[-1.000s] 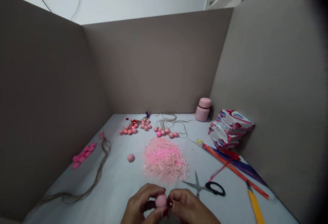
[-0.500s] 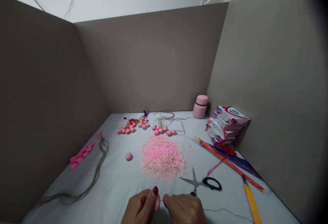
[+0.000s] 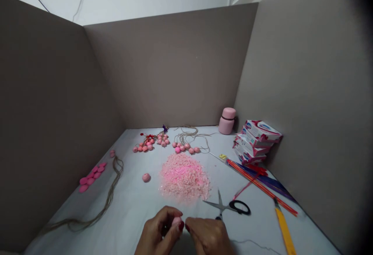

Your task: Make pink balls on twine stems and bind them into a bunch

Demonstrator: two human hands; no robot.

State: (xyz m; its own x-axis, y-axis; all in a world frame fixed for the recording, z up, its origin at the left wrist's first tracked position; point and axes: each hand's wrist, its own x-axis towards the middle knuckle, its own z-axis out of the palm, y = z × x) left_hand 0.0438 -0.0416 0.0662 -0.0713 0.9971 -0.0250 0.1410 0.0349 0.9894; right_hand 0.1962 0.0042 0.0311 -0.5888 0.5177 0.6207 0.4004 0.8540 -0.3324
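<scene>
Near the front edge, my left hand [image 3: 157, 231] is closed around a small pink ball [image 3: 176, 221], thumb and fingers curled about it. Right beside it, my right hand [image 3: 209, 232] is pinched shut close to the ball. A thin string [image 3: 254, 242] trails out to the right from under my right hand; its end at the fingertips is mostly hidden. Just beyond the right hand lie open scissors [image 3: 223, 205] with black handles. A heap of pink shavings [image 3: 185, 177] sits ahead of both hands, and a loose pink ball [image 3: 146, 177] rests to its left.
Pink balls on strings [image 3: 186, 147] lie behind the heap. At left are bright pink discs [image 3: 90, 180] and a twine bundle [image 3: 109, 198]. To the right are a yellow cutter [image 3: 284, 227], orange sticks [image 3: 256, 183], stacked boxes [image 3: 256, 140] and a pink flask [image 3: 227, 121]. Grey panels surround the table.
My left hand has turned and its fingers have lifted, so more of the pink ball shows. The stretch of string between my hands is no longer clearly visible.
</scene>
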